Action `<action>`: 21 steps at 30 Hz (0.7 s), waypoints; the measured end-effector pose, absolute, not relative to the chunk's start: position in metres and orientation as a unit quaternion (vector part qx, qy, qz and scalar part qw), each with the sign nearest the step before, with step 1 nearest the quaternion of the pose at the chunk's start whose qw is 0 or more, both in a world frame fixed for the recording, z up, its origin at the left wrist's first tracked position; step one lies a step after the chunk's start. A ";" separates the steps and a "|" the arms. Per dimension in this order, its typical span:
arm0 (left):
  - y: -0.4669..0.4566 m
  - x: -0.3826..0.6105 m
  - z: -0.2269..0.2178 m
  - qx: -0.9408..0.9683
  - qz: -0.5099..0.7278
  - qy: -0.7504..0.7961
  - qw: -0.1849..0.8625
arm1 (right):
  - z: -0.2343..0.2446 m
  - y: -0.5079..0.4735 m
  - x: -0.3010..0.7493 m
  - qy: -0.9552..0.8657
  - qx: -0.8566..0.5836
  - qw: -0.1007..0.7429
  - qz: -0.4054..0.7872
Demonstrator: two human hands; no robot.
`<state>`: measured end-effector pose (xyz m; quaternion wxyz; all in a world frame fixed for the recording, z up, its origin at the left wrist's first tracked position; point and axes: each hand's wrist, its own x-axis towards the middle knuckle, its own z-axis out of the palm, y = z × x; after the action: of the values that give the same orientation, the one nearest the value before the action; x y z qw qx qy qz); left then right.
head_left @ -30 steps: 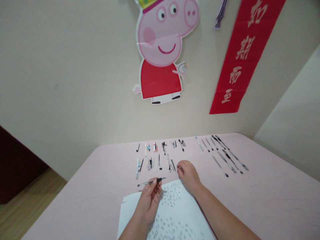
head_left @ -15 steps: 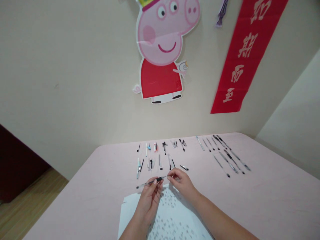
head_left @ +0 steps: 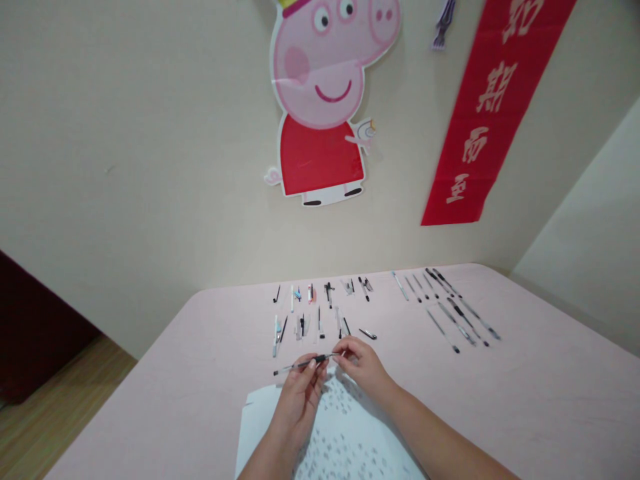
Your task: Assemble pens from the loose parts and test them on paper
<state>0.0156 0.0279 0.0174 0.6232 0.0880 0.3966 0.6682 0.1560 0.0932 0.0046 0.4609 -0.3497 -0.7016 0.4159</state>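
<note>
My left hand (head_left: 303, 393) holds a clear-barrelled gel pen (head_left: 290, 368) with a black grip, its fingers closed around the grip section. The pen lies nearly level, its dark end to the left and its tip end to the right. My right hand (head_left: 361, 360) pinches at the tip end with thumb and forefinger; the small part between those fingers is mostly hidden. Beneath both hands is a white sheet of paper (head_left: 265, 407) covered with many small dark marks. Just beyond them lies a short black pen part (head_left: 368, 334).
Small groups of pen parts (head_left: 303, 325) lie in two rows on the pink tablecloth (head_left: 165, 387). Several whole pens (head_left: 443, 330) rest at the back right. Behind the table, the wall carries a pig cutout (head_left: 323, 153) and a red banner (head_left: 475, 147).
The pen's tip end and my right fingertips now meet more closely, and the right hand has shifted slightly left. The rest of the table looks the same.
</note>
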 end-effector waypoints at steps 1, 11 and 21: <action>0.028 0.016 0.017 0.093 0.667 0.395 0.624 | 0.006 0.093 0.156 -0.704 -0.349 0.457 0.416; 0.026 0.017 0.016 0.131 0.658 0.396 0.627 | 0.010 0.089 0.156 -0.712 -0.349 0.441 0.421; 0.026 0.017 0.018 0.146 0.653 0.399 0.627 | 0.010 0.088 0.157 -0.733 -0.352 0.416 0.408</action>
<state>0.0166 0.0259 0.0178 0.6268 0.1460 0.3992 0.6531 0.1566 0.0883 0.0105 0.4160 -0.3523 -0.7326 0.4076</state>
